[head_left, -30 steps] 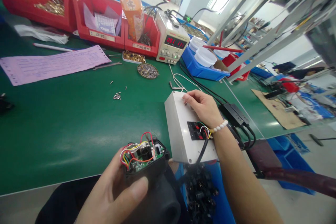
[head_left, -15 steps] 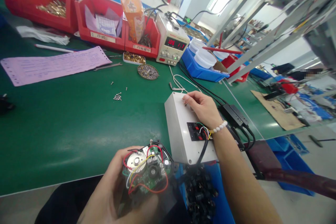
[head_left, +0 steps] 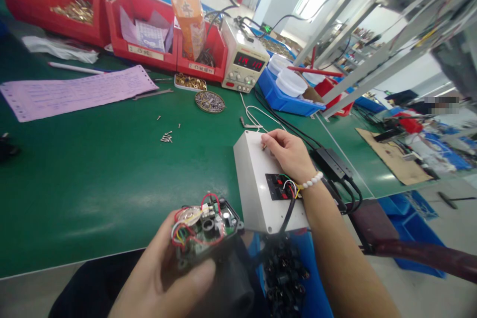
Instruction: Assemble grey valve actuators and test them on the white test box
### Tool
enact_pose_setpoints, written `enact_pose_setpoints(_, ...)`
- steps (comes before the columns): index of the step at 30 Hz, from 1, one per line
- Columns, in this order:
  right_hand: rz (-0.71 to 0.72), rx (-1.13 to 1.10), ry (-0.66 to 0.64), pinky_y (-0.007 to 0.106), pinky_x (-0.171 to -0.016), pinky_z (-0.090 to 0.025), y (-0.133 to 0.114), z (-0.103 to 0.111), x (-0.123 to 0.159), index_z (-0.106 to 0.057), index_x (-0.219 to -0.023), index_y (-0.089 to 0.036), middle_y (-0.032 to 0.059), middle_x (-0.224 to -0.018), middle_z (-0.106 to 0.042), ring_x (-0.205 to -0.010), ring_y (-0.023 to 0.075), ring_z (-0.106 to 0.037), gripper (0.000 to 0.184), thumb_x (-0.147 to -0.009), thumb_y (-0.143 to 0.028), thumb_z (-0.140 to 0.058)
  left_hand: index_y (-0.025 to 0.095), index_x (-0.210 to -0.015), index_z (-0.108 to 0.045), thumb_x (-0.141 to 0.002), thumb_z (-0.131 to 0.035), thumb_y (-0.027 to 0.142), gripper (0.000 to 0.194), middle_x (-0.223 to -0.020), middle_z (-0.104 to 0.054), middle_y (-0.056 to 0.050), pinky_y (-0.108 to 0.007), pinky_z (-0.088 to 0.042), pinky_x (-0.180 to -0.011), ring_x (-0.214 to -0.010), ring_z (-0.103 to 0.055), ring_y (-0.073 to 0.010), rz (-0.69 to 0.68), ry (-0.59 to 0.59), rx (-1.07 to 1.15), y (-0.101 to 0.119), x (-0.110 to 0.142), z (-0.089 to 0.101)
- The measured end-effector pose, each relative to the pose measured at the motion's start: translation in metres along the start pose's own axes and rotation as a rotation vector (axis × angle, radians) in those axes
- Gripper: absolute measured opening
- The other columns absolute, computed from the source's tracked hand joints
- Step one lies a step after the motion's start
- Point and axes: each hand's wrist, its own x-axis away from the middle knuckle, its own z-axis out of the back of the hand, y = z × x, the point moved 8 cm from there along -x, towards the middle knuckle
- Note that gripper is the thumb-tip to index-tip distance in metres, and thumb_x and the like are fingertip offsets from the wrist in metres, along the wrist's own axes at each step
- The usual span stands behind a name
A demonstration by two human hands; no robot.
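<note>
My left hand [head_left: 164, 268] is wrapped around a black-housed electronic unit [head_left: 208, 231], its open side showing a circuit board and red, yellow and white wires. The housing's lower part is blurred. On the light grey control box [head_left: 253, 194], my right hand [head_left: 288, 151] has thumb and fingers closed at a small metal toggle switch [head_left: 264, 147]. Coloured wires from a black cable [head_left: 287, 216] run into a black terminal block [head_left: 278, 187] on the box's top. Behind the box, a power supply [head_left: 244, 59] shows lit red digits.
Loose screws [head_left: 166, 137] lie left of the box, near a round patterned disc [head_left: 210, 102]. Red bins [head_left: 145, 59] line the back beside a pink paper [head_left: 78, 92]. Below the table edge, a blue crate [head_left: 315, 278] holds black parts. Black adapters [head_left: 331, 161] lie right of my wrist.
The unit in my left hand has tilted, so its board is seen at a flatter angle and more housing shows. The supply's digits have changed. My right hand has stayed at the switch.
</note>
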Motion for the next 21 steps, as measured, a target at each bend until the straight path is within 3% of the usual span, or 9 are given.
enact_pose_setpoints(3, 0.000, 0.013, 0.007, 0.027, -0.057, -0.034, 0.001, 0.001, -0.001, -0.062, -0.070, -0.018, -0.0010, -0.060, -0.053, -0.056, 0.0136, -0.044, 0.034, -0.089, -0.046, -0.059, 0.021, -0.125, -0.069, -0.068, -0.086, 0.056, 0.069, -0.113, -0.078, -0.012, -0.038, -0.058, -0.088, -0.110, -0.069, -0.0366, 0.088, -0.075, 0.094, -0.007, -0.007, 0.000)
enact_pose_setpoints(7, 0.005, 0.020, 0.008, 0.027, -0.058, -0.034, 0.001, 0.002, -0.001, -0.063, -0.071, -0.018, -0.0008, -0.061, -0.052, -0.057, 0.0140, -0.044, 0.036, -0.090, -0.049, -0.059, 0.022, -0.114, -0.074, -0.079, -0.077, 0.058, 0.050, -0.098, -0.080, -0.010, -0.035, -0.060, -0.077, -0.097, -0.074, -0.0318, 0.228, -0.172, 0.218, -0.013, -0.007, -0.009)
enact_pose_setpoints(13, 0.005, 0.024, 0.012, 0.028, -0.058, -0.034, 0.001, 0.001, -0.001, -0.062, -0.070, -0.018, -0.0008, -0.061, -0.053, -0.057, 0.0142, -0.044, 0.036, -0.090, -0.048, -0.058, 0.022, -0.121, -0.069, -0.073, -0.085, 0.054, 0.060, -0.102, -0.081, -0.011, -0.031, -0.060, -0.077, -0.094, -0.075, -0.0269, 0.266, -0.113, 0.308, -0.013, -0.004, -0.010)
enact_pose_setpoints(17, 0.004, 0.028, 0.013, 0.027, -0.058, -0.034, 0.000, 0.002, -0.001, -0.062, -0.070, -0.018, -0.0009, -0.061, -0.053, -0.057, 0.0142, -0.045, 0.035, -0.091, -0.045, -0.059, 0.022, -0.137, -0.059, -0.080, -0.079, 0.053, 0.068, -0.102, -0.081, -0.013, -0.031, -0.060, -0.077, -0.093, -0.076, -0.0261, 0.283, -0.106, 0.337, -0.014, -0.001, -0.012)
enact_pose_setpoints(21, 0.003, 0.028, 0.020, 0.027, -0.058, -0.033, -0.001, 0.002, 0.000, -0.062, -0.069, -0.018, -0.0016, -0.060, -0.052, -0.057, 0.0139, -0.045, 0.032, -0.092, -0.041, -0.059, 0.019, -0.133, -0.061, -0.073, -0.085, 0.052, 0.073, -0.103, -0.081, -0.015, -0.030, -0.060, -0.076, -0.091, -0.076, -0.0252, 0.301, -0.105, 0.350, -0.014, 0.000, -0.013)
